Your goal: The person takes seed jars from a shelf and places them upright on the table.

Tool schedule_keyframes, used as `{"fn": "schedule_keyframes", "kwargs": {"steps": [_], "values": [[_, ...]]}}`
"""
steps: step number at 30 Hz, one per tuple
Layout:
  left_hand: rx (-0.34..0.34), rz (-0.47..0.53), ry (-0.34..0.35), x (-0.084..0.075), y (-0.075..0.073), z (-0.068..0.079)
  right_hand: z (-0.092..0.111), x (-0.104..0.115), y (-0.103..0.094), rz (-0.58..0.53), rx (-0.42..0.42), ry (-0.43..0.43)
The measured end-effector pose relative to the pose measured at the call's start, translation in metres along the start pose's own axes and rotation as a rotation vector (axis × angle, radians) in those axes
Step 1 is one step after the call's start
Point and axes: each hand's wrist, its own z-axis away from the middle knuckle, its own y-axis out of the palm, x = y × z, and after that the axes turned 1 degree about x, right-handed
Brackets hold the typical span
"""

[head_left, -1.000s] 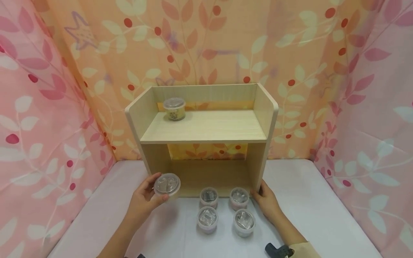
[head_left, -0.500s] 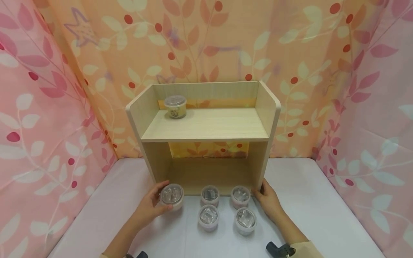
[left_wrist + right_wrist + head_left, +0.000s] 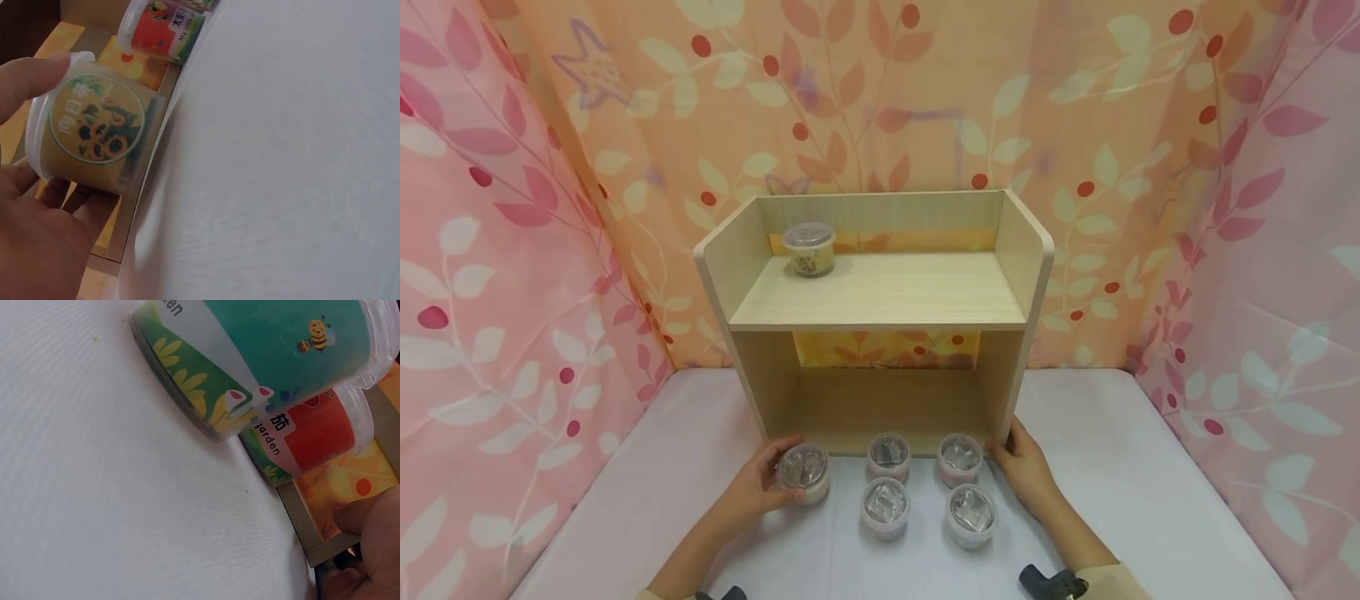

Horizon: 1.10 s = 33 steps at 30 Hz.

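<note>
My left hand (image 3: 756, 492) holds a clear-lidded plastic cup (image 3: 805, 473) between thumb and fingers, low at the shelf's front left corner. A sunflower label (image 3: 97, 122) shows on its side in the left wrist view. The cup is upright at the white cloth; I cannot tell whether its base touches. At the front right corner, my right hand (image 3: 1024, 471) grips the side panel of a pale wooden two-tier shelf (image 3: 880, 292), thumb in front and other fingers partly hidden behind. A similar cup with yellowish contents (image 3: 809, 250) stands on the upper tier's left.
Several more lidded cups stand on the white cloth (image 3: 827, 567) in front of the shelf: two near its front edge, a red-labelled cup (image 3: 315, 434) among them, and two closer to me, including a teal-labelled cup (image 3: 281, 350). Floral curtains (image 3: 880, 100) surround the table.
My left hand has lowered the sunflower cup towards the cloth, bringing it nearer to me and slightly right. My right hand has kept its grip on the shelf's side panel.
</note>
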Motion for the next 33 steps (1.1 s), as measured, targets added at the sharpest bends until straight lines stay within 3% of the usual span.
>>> {"fn": "schedule_keyframes", "kwargs": {"steps": [11,18,33], "values": [[0.018,0.001,-0.036,0.009,0.003,0.002,0.003,-0.002,0.000,-0.006,0.017,0.030],[0.024,-0.008,-0.023,0.010,0.003,0.001,0.001,-0.001,-0.001,0.006,-0.001,-0.001],[0.028,0.051,-0.020,0.014,0.000,-0.001,-0.002,-0.002,-0.001,0.019,0.015,0.014]]}}
